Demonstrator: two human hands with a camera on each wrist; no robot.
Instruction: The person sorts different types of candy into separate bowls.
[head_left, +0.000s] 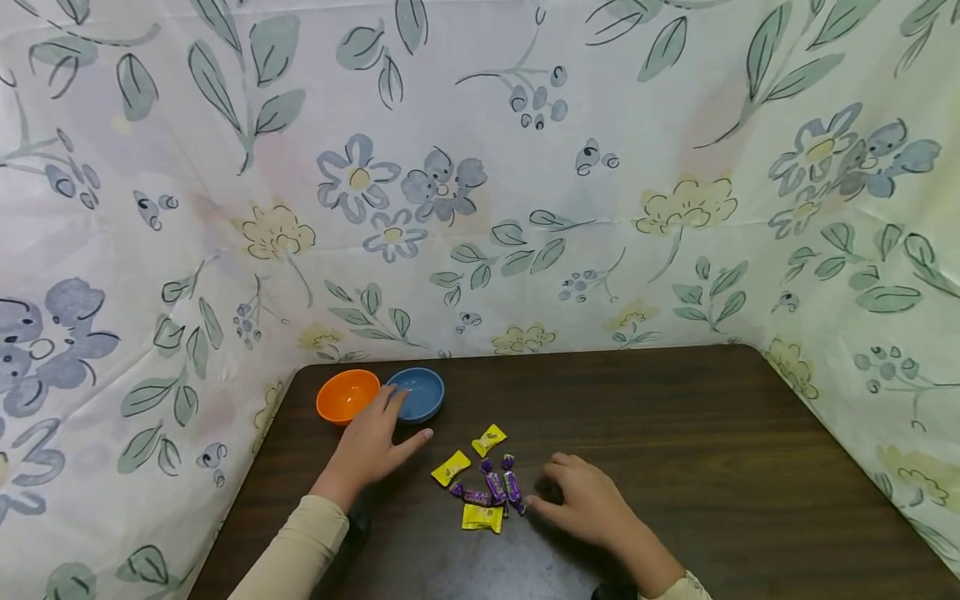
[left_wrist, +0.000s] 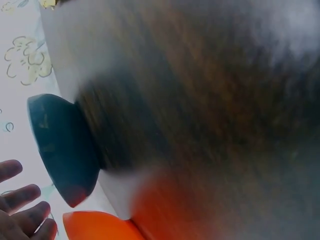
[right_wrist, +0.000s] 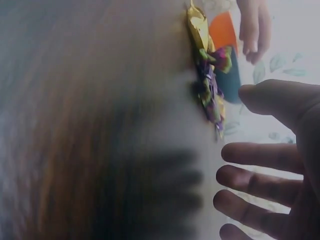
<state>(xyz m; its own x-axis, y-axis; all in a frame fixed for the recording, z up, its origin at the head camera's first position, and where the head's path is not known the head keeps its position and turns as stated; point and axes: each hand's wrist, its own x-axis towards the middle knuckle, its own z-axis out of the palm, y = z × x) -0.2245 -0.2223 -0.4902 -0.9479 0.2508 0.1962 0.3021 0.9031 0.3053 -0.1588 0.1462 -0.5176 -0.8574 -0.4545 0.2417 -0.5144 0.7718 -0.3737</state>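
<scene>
Near the back left of the table, my left hand (head_left: 372, 446) hovers with spread fingers by an orange bowl (head_left: 339, 395) and a blue bowl (head_left: 424, 395). Whether its fingertips touch the blue bowl's rim I cannot tell. In the middle lie several wrapped candies: yellow ones (head_left: 452, 468) and purple twist-wrapped ones (head_left: 494, 483). My right hand (head_left: 588, 504) is just right of the purple candies, fingers apart and holding nothing. The right wrist view shows its thumb and fingers (right_wrist: 262, 156) spread beside the candy pile. Both bowls look empty in the head view.
The dark wooden table (head_left: 675, 417) carries the bowls and candies. A floral cloth (head_left: 525, 183) hangs behind the table and along both sides. Bare tabletop extends to the right of my right hand.
</scene>
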